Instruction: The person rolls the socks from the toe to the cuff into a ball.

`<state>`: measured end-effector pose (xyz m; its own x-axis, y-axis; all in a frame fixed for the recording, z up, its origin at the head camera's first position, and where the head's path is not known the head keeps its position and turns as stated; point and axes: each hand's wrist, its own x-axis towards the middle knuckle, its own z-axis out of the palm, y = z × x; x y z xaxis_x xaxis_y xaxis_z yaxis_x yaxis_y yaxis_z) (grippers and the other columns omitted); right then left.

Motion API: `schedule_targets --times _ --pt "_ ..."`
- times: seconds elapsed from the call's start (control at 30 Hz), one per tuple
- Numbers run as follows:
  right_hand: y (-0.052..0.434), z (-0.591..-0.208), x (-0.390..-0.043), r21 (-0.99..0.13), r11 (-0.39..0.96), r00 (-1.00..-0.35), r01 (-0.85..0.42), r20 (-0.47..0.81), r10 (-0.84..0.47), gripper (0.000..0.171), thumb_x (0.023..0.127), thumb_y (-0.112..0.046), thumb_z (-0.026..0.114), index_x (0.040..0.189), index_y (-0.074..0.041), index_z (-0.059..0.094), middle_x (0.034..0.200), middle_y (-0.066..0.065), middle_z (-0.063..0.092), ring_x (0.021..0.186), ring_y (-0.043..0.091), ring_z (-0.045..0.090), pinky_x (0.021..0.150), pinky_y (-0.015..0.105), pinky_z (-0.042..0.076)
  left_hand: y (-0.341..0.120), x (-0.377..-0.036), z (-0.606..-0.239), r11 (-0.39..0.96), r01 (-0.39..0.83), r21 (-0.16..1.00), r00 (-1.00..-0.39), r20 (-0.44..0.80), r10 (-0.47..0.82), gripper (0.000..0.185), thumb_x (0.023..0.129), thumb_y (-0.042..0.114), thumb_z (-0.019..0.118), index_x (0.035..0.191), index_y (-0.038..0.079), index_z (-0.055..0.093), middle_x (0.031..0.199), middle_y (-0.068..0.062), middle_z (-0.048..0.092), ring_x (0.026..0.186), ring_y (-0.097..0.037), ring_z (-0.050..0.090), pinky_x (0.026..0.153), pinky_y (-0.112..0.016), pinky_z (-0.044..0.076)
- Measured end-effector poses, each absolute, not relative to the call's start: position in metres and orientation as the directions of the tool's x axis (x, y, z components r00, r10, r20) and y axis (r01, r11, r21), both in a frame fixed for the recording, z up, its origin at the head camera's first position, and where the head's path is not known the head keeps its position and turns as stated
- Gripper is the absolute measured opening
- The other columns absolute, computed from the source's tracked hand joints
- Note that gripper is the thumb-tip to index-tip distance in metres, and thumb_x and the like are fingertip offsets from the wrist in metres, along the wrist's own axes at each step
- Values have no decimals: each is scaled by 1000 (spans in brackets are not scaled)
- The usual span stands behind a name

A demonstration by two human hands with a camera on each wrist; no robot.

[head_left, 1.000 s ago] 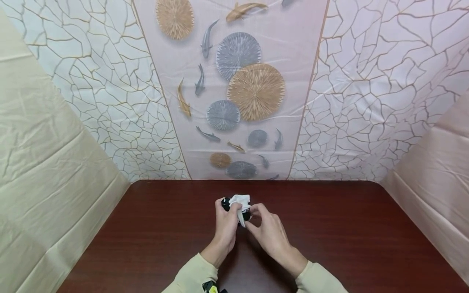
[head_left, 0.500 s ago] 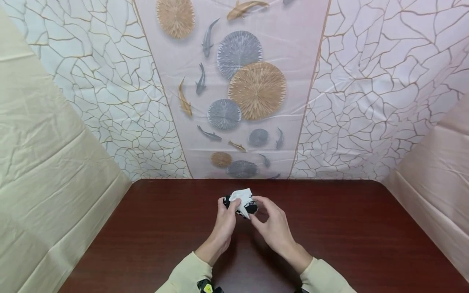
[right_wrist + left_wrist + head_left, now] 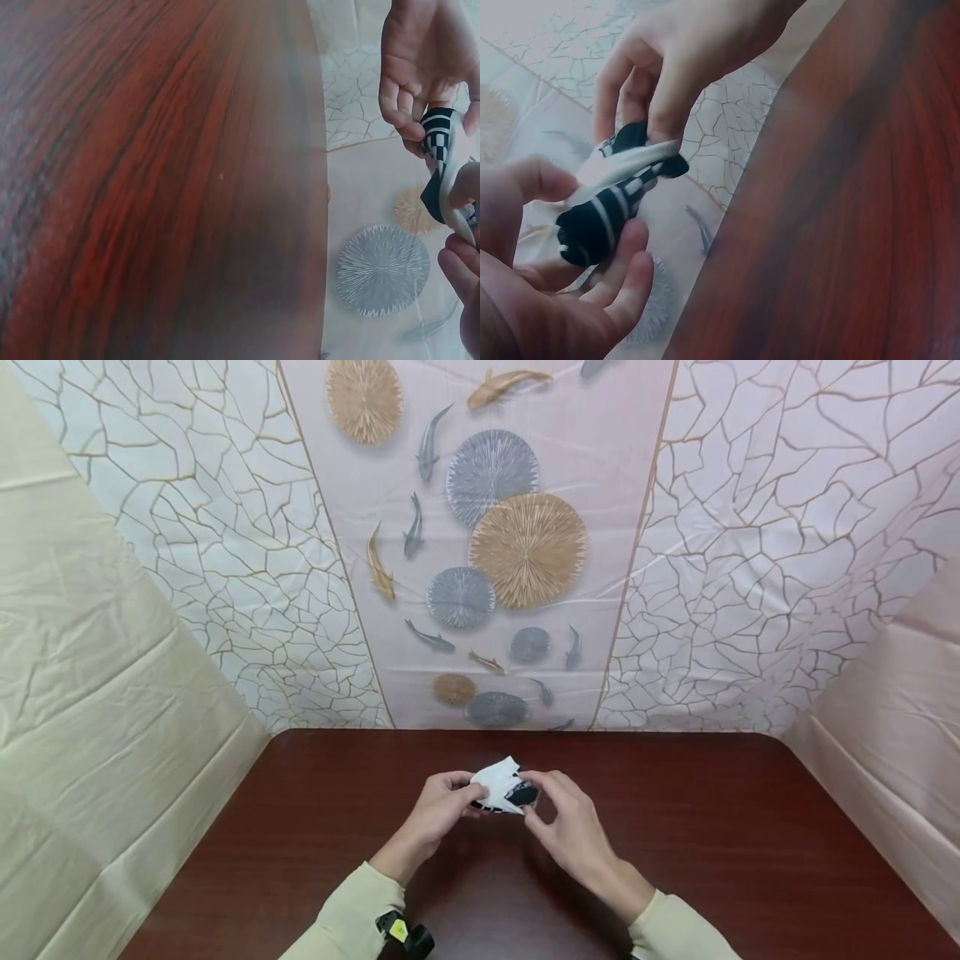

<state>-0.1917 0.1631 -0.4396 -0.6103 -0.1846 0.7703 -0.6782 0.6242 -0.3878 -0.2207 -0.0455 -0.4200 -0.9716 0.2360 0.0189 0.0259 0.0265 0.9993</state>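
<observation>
A small bundle of soft cloth, like rolled socks (image 3: 497, 783), is held in the air above the table between both hands. Its black part (image 3: 592, 229) carries white stripes and checks, and a plain white part covers its upper side. My left hand (image 3: 435, 814) grips the left end, thumb on the white cloth and fingers underneath. At the other end, my right hand (image 3: 576, 831) pinches the cloth between thumb and fingers. The right wrist view shows the checked side (image 3: 437, 142); my right hand (image 3: 466, 259) is cut off by that frame's edge.
A dark red-brown wooden table (image 3: 675, 843) lies beneath the hands. Behind it hangs a patterned cloth backdrop (image 3: 525, 547) with fish and round leaves. Beige cloth walls (image 3: 97, 735) flank both sides. A dark band with a yellow mark (image 3: 397, 931) sits on the left sleeve.
My left hand has shifted left and turned flatter around the bundle. My right hand has moved slightly right. More of the white cloth now lies spread across the top.
</observation>
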Motion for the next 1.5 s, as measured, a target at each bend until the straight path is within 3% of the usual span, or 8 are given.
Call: schedule_targets --times 0.17,0.47,0.67,0.9,1.07,1.23,1.3,1.5 --pt "160 -436 -190 -445 570 -625 -691 764 -162 52 71 16 74 119 -5 67 105 2 65 97 16 63 84 31 53 -47 -221 -420 14 6 1000 -957 1 289 31 85 4 64 112 -11 66 98 -13 68 82 -18 66 81 -43 57" --pt "154 -428 -185 -753 314 -796 -578 605 -15 52 77 27 60 114 -9 68 102 1 69 87 19 68 75 30 57 -45 -221 -426 -90 -33 995 -943 -2 332 38 86 -3 57 122 -14 60 111 -19 65 93 -22 65 84 -40 56" --pt "152 -420 -183 -871 143 -874 -469 481 66 34 85 21 59 106 -3 71 98 10 72 87 17 66 76 23 53 -47 -221 -424 -157 -38 987 -940 18 341 37 88 -4 53 123 -16 58 115 -21 64 95 -23 65 84 -40 56" --pt "150 -415 -185 -928 44 -911 -369 371 182 17 90 16 60 102 7 69 97 20 68 81 13 64 73 20 52 -47 -220 -424 -162 -22 987 -947 31 321 37 90 -4 58 126 -14 59 115 -22 67 96 -20 67 88 -41 55" --pt "153 -416 -186 -953 48 -944 -298 302 135 24 87 17 62 110 9 63 105 21 65 86 16 67 76 22 54 -47 -217 -428 -174 -17 985 -955 35 294 37 91 -4 57 126 -13 58 115 -22 67 95 -20 67 87 -38 55" --pt "164 -416 -187 -958 218 -982 -184 189 0 6 92 5 63 94 6 69 83 15 68 71 24 69 67 34 59 -48 -217 -432 -187 -5 982 -959 48 279 36 90 -5 57 125 -14 59 114 -23 68 94 -20 68 88 -40 55" --pt "168 -417 -187 -956 240 -984 -171 157 -79 10 94 3 60 89 7 68 74 15 66 65 27 68 63 39 59 -47 -216 -434 -186 1 983 -962 52 269 35 90 -5 58 124 -14 59 113 -23 68 93 -19 68 87 -40 55" --pt "170 -417 -185 -981 121 -982 -150 133 -136 9 94 7 56 95 14 62 75 21 64 62 23 66 61 41 59 -45 -214 -434 -177 -16 984 -953 39 300 35 90 -6 57 125 -13 58 115 -24 67 94 -21 68 87 -38 56"
